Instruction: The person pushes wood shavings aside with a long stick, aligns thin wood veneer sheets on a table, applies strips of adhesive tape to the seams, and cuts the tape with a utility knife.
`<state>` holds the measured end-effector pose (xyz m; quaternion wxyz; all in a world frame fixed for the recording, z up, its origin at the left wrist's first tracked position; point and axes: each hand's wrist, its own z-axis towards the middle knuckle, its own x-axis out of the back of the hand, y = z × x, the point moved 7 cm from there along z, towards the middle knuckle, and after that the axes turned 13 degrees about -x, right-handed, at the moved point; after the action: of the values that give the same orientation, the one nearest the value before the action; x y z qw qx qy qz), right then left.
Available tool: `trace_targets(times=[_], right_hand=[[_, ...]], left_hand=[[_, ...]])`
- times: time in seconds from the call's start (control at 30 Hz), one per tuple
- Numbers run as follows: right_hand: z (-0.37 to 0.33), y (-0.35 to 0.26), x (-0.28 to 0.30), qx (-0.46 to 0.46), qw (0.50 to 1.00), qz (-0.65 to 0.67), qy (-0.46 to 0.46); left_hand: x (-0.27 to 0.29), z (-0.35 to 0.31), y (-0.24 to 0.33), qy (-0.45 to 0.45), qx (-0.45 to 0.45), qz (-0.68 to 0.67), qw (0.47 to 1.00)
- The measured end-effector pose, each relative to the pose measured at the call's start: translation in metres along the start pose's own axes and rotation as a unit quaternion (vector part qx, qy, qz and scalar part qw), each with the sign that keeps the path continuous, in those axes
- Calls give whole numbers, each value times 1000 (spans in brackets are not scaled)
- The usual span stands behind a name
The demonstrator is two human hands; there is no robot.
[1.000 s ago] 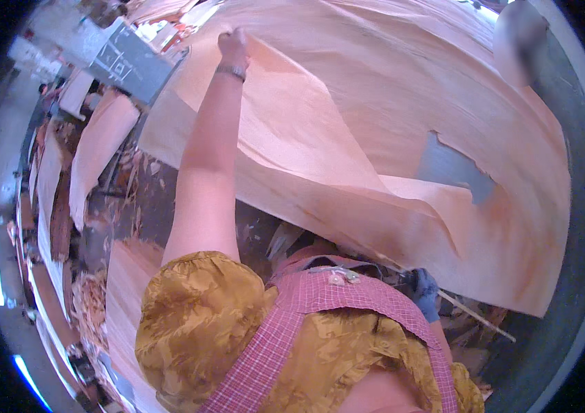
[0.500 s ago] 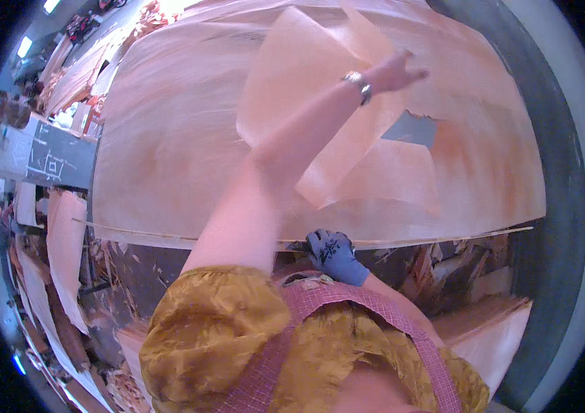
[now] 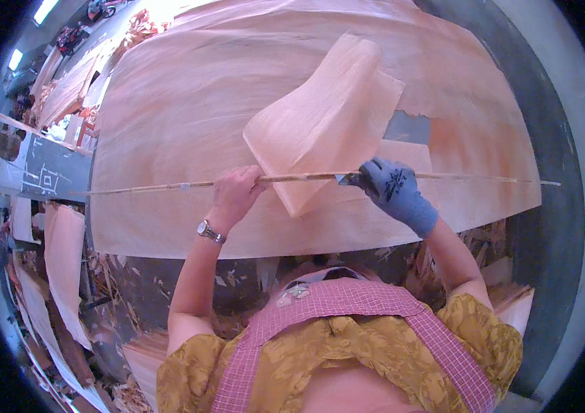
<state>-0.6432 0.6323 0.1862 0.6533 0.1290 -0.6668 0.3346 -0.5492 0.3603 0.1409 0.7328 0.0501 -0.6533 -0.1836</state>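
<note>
Broadly, a thin pinkish-tan sheet (image 3: 182,117) spreads across most of the view, its near edge curving in front of the person's body. Next in size come the person's mustard patterned top (image 3: 347,337) and the pink checked apron (image 3: 354,296) worn over it, both at the lower edge. On the middle of the big sheet lies 1 loose folded piece (image 3: 327,110) of similar thin material, with a narrow corner pointing toward the person. Off to the left, a long pale strip (image 3: 65,261) hangs down, below a dark grey panel (image 3: 55,168) marked with white lines. Just beside the folded piece, on its right, a ragged opening in the big sheet shows a grey patch (image 3: 408,129).

Slimmer still, 1 long thin stick (image 3: 306,176) runs nearly level from side to side over the near part of the big sheet, crossing in front of the folded piece; whether it touches either is unclear. Both of the person's 2 hands grip it. The right hand (image 3: 390,189), in a blue glove, is closed around it to the right of its middle; the bare left hand (image 3: 236,189) has its fingers curled around it to the left. Smaller yet, a silver wristwatch (image 3: 210,232) circles the left wrist. Smallest, a dark item (image 3: 355,179) of unclear kind sits at the gloved fingers.
</note>
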Motion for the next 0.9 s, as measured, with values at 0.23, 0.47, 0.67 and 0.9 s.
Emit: trace_targets(times=[0.23,0.47,0.67,0.9], right_hand=[[18,-39,61,86,987,-54,125],[27,-13,76,96,926,-198,306],[22,44,30,8,976,-60,208],[48,184,-77,-77,997,-29,9]], left_hand=[[63,-16,-13,179,15,100,979],[48,8,-32,214,-39,43,975],[27,113,-110,163,51,148,974],[9,238,-184,112,236,393,882]])
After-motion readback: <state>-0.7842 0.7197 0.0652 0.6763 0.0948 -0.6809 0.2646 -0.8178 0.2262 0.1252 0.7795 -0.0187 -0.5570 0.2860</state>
